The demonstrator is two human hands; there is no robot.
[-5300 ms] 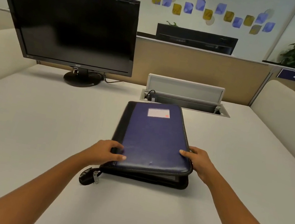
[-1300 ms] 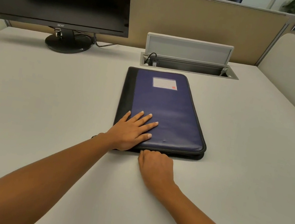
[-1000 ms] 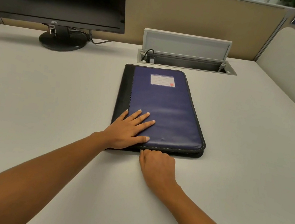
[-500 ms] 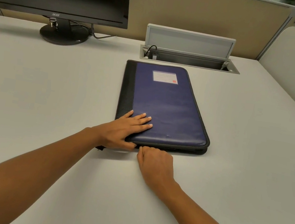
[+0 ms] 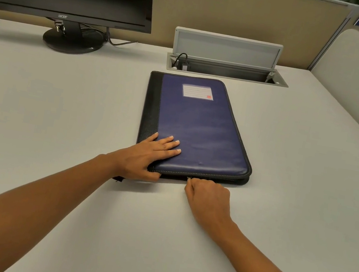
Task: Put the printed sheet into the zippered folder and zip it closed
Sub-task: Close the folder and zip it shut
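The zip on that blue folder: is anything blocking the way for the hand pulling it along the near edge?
Nothing visible does. The right hand is closed at the near edge of the zippered folder, apparently on the zip pull. The bare desk lies beyond the edge ahead. The left hand presses flat on the cover, behind the pull.

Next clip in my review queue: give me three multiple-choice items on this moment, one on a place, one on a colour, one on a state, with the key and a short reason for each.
1. Where does the left hand lie?
A. on the folder's near left corner
B. on the monitor stand
C. flat on the bare desk

2. What colour is the zippered folder's main cover panel?
A. red
B. blue-purple
C. green

3. How does the folder lie?
A. spread wide open
B. standing upright
C. cover down, flat on the white desk

Key: 1 A, its fingers rest on the cover there. 2 B, with a black strip along the spine. 3 C, while the right hand is curled at its near edge.
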